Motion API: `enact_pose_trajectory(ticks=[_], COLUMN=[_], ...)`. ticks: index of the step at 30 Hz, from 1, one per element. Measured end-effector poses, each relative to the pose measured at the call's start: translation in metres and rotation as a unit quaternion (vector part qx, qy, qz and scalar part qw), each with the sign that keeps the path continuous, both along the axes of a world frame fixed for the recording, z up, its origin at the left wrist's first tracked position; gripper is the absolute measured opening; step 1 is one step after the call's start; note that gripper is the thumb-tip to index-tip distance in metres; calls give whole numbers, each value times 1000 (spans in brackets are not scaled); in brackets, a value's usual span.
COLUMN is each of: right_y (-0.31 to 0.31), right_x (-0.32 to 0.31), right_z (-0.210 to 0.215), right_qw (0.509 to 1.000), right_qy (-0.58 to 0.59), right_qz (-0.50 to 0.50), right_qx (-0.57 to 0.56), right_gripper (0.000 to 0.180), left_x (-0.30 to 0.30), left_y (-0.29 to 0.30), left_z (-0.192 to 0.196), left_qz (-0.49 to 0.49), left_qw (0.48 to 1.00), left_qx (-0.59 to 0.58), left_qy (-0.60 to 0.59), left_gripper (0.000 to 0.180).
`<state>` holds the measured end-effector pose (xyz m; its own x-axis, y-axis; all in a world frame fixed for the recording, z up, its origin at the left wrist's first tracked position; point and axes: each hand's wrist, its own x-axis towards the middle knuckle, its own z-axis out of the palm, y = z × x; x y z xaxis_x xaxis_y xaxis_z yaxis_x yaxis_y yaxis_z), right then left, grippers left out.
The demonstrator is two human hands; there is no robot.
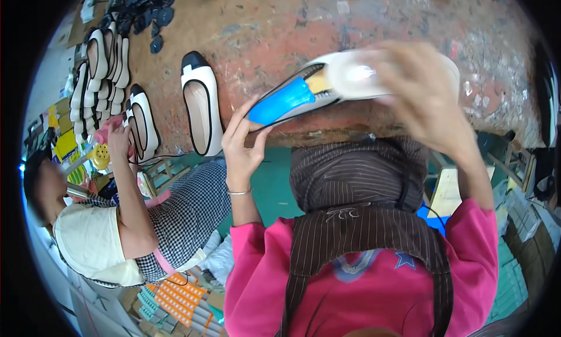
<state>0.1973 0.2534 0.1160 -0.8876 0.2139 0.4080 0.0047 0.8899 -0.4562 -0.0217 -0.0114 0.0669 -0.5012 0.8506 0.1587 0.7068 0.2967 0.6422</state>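
Note:
My left hand (pixel 239 144) grips the heel end of a flat shoe with dark edging (pixel 304 107), held tilted over the table's near edge. Inside the shoe sits a blue shoe last (pixel 281 103), with a yellowish part beyond it. A shiny white rounded thing (pixel 353 75) covers the shoe's front part; its kind is unclear. My right hand (pixel 418 91) is at its right side, smeared by motion, so its fingers and hold cannot be made out. A pale shape (pixel 451 74) shows behind that hand.
The worn worktable (pixel 263 33) carries a white flat with black toe (pixel 200 103), another pair (pixel 143 123) and stacked white shoes (pixel 99 85) at left. Black pieces (pixel 143 9) lie at the far left. A co-worker (pixel 117 237) sits at my left, hand raised near the shoes.

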Motion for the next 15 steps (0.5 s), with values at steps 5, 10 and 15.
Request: enact_pose_trajectory(ticks=[5,10,15], right_y=[-60,-90,-94], right_x=[-67,-96,-103], right_z=[-81,-94,-96], right_qw=[993,984,979], right_qy=[31,11,-22], right_qz=[80,115,136], right_qx=[-85,-134,-153], right_gripper=[28,29,29], left_x=[9,22,26], left_y=[-6,0,4], left_z=[-52,-66,-74], left_qz=[3,25,35], left_qw=[998,988,974], left_qx=[54,143,209], left_qy=[-20,-49,-85], left_gripper=[120,138,139])
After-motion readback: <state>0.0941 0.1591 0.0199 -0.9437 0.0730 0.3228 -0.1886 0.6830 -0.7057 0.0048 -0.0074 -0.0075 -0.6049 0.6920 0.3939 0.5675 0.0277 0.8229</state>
